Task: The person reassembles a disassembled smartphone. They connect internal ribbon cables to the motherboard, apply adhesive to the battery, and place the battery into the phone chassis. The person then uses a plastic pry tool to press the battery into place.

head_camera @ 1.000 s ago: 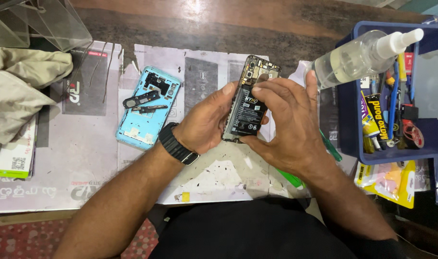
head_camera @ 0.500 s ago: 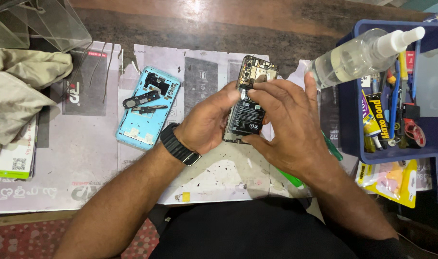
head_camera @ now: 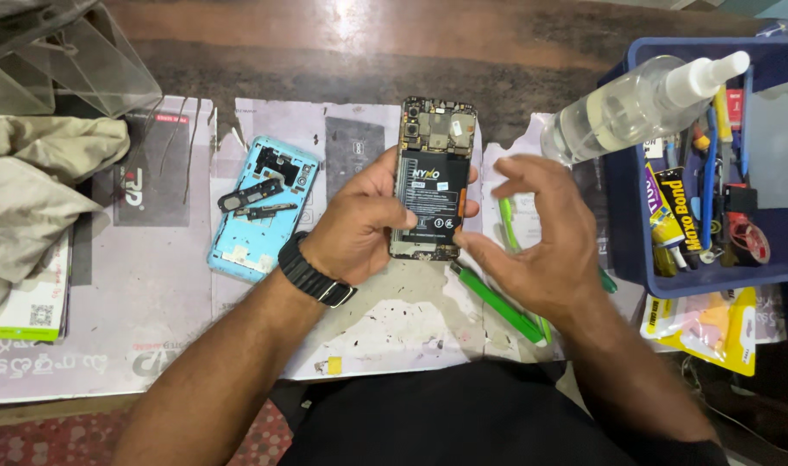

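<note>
Left hand (head_camera: 359, 229) clasps opened phone (head_camera: 433, 177) (battery showing); right hand (head_camera: 541, 242) half-open, fingertip touching it.

Dark wooden tabletop (head_camera: 325, 52), worn, bright light glare at far edge above hands. Grey paper work mat (head_camera: 135, 336) w/ scuffs + chipped patches, spread under and left of hands. Clear plastic cover (head_camera: 83, 60) far left corner. Crumpled beige cloth (head_camera: 40, 190) left of hands. Blue plastic tray (head_camera: 623, 224) right of hands. Patterned red floor (head_camera: 57, 440) bottom left, near edge of table.
</note>
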